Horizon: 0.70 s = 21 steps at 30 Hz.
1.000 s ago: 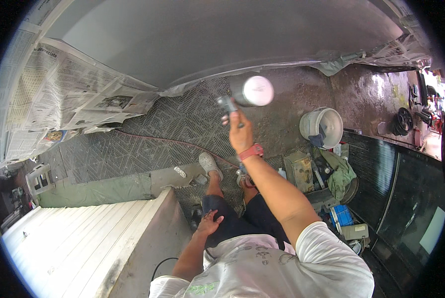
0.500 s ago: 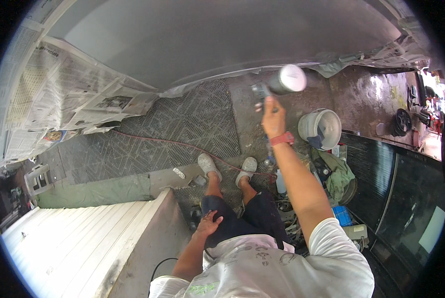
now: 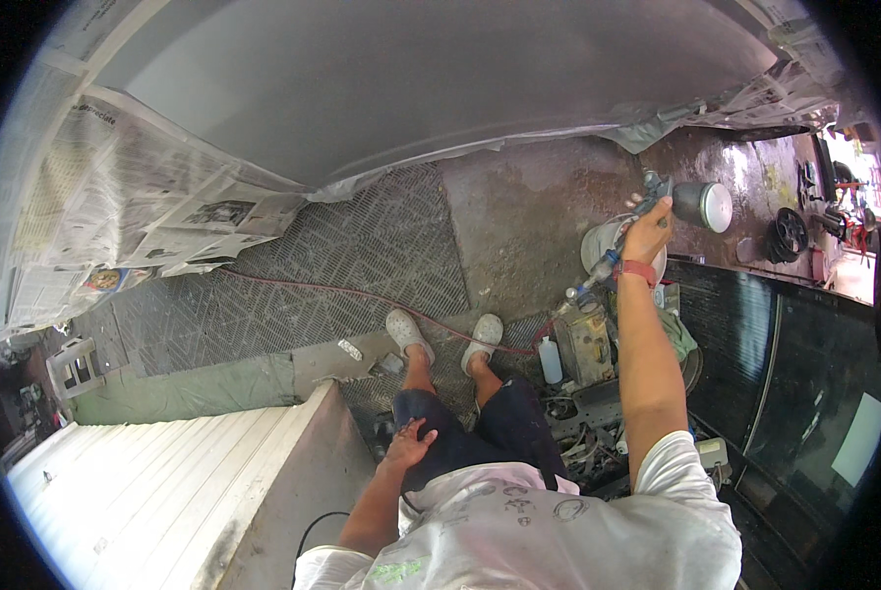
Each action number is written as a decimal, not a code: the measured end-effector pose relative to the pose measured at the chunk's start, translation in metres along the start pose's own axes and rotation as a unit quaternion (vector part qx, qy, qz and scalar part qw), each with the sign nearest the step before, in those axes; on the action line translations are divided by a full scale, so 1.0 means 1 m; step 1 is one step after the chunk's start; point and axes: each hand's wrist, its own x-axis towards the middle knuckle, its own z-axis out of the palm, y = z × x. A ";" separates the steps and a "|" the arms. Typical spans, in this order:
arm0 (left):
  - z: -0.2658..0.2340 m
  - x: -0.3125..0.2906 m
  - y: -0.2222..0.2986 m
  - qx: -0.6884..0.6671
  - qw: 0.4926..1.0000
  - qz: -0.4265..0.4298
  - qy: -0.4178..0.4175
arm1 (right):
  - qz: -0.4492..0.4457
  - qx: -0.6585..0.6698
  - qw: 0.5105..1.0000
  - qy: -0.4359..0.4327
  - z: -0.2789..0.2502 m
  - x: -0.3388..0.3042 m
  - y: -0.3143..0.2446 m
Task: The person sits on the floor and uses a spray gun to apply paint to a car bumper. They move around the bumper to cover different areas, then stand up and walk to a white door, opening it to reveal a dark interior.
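My right hand [image 3: 647, 234] is wrapped round a spray gun [image 3: 698, 206] with a dark cup and pale lid, held out to the right. A regulator and clear fitting [image 3: 588, 283] hang under its grip, with a red air hose [image 3: 362, 292] running off across the floor. Ahead of me spreads a large smooth grey panel [image 3: 440, 84], its edges masked with newspaper [image 3: 165, 187] and clear plastic; the gun is apart from it, off its lower right side. My left hand [image 3: 410, 445] holds nothing and lies by my thigh, fingers spread.
A white bucket [image 3: 601, 241] stands partly behind my right wrist. Near it are a white bottle [image 3: 551, 362], a metal box [image 3: 586, 344] and jumbled parts. At lower left is a white ribbed surface [image 3: 155, 472]. Dark panels [image 3: 804, 374] lean at the right. A patterned mat [image 3: 352, 246] covers the floor.
My right hand has swung the spray gun to the right and slightly down, away from the panel's lower edge and over beside the bucket. My left hand has hardly moved.
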 end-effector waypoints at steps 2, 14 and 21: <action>0.000 0.000 0.001 0.000 1.000 0.009 0.004 | 0.025 0.029 0.999 -0.017 0.007 -0.014 -0.005; -0.007 -0.006 0.008 -0.025 0.999 0.021 0.011 | -0.034 0.025 0.930 -0.366 0.103 -0.220 -0.058; -0.003 -0.004 0.004 -0.030 0.999 0.017 0.032 | 0.005 0.104 0.850 -0.516 0.104 -0.240 -0.111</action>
